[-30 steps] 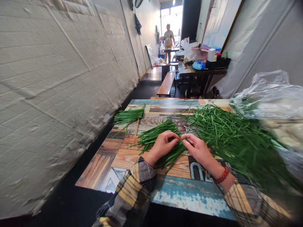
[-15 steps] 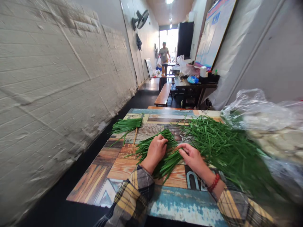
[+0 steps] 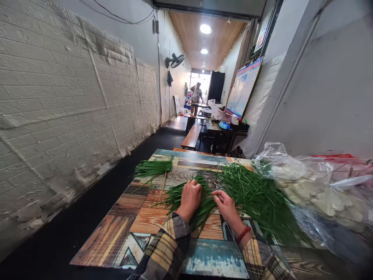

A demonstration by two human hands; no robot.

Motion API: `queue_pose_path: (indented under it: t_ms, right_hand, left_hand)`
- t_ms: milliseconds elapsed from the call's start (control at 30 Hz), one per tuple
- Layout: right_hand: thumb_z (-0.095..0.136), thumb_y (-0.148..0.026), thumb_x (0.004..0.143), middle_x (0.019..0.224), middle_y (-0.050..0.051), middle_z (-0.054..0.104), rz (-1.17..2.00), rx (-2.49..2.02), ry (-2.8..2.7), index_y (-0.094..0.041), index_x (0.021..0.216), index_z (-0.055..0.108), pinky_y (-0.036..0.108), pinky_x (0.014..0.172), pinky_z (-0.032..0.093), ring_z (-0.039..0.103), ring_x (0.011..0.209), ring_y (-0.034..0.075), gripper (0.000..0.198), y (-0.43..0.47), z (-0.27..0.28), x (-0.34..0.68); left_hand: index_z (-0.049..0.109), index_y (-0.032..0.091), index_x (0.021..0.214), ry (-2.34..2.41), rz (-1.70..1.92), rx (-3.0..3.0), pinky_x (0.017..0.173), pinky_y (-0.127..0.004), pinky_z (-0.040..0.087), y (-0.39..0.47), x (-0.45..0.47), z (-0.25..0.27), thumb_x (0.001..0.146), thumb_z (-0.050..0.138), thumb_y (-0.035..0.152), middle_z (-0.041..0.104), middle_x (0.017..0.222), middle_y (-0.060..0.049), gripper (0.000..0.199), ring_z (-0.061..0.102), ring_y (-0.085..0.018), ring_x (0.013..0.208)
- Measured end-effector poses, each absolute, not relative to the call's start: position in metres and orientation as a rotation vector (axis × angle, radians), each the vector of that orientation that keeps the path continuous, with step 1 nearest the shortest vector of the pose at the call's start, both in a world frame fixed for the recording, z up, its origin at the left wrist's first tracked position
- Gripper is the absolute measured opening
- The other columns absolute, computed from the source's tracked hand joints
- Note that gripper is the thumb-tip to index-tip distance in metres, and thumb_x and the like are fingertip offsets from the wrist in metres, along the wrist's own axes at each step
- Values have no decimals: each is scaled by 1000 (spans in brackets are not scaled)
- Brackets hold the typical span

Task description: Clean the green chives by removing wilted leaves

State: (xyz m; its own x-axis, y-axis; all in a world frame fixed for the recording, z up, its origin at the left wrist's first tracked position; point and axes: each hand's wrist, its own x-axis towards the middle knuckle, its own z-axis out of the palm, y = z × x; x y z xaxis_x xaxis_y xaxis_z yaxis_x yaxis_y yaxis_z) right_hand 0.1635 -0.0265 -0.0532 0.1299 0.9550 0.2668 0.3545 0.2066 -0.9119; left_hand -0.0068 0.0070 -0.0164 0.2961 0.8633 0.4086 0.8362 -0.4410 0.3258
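On the patterned table, my left hand (image 3: 190, 198) curls its fingers over a bunch of garlic chives (image 3: 173, 196), pressing down on them. To its right, my right hand (image 3: 225, 204) pinches with thumb and forefinger at the edge of the same chives; a thin brownish tip, maybe of a stick, shows there. A neat bunch of chives (image 3: 153, 168) lies at the far left, with thin wooden skewers (image 3: 163, 184) sticking out toward me. The large loose heap of chives (image 3: 247, 190) spreads right beside my right hand.
Clear plastic bags (image 3: 329, 190) with pale contents crowd the table's right side. Beyond the table stand a wooden bench (image 3: 192, 136) and another table (image 3: 225, 130) with items on it. A person (image 3: 196, 95) stands far back. A brick wall (image 3: 72, 116) runs along the left.
The camera view has tilted up, so the table sits lower in the picture. Both hands stay at the same bunch, nearly in place. The person at the back has raised an arm.
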Motion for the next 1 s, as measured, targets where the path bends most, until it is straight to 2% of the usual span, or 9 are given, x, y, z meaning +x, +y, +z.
queue_pose_path:
  t_ms: [133,300,500,633,733,1000]
  right_hand:
    - [56,-49,77,50,-2,53,675,-1356,-1408,-17,88,68,23,43,37,48,44,13,36,-28,-53,162]
    - [57,-51,75,51,-1,56,652,-1356,-1401,-17,86,68,24,44,38,50,45,14,38,-31,-51,160]
    - [57,-51,75,51,-1,57,652,-1349,-1392,-16,86,68,24,43,38,49,43,14,38,-32,-53,161]
    - [57,-49,75,53,0,59,671,-1345,-1389,-15,88,69,24,42,37,47,41,13,38,-31,-58,163]
    - [55,-47,76,51,-1,58,684,-1340,-1396,-15,92,69,23,41,36,45,38,12,38,-29,-62,164]
    - [53,-44,76,55,0,59,672,-1314,-1417,-13,94,69,24,42,35,45,40,12,39,-23,-67,162]
  left_hand:
    - [61,18,78,1434,1102,2308,75,-29,39,3,-5,-17,85,47,15,61,86,-6,16,55,-18,85]
    - [58,17,77,1147,1256,2030,65,-24,37,2,2,-24,83,46,15,58,75,-2,14,52,-14,70]
    - [56,16,70,1032,1263,1683,58,-21,36,8,5,-35,77,49,16,54,59,3,10,49,-11,58]
    - [57,15,76,1055,1248,1626,56,-21,37,11,5,-43,74,51,15,56,59,3,7,51,-10,56]
    - [60,14,80,1072,1231,1608,55,-20,37,10,5,-47,67,56,12,55,58,4,13,50,-9,54]
    - [61,15,70,1130,1240,1565,55,-21,43,7,2,-48,65,59,19,62,59,1,6,56,-12,56]
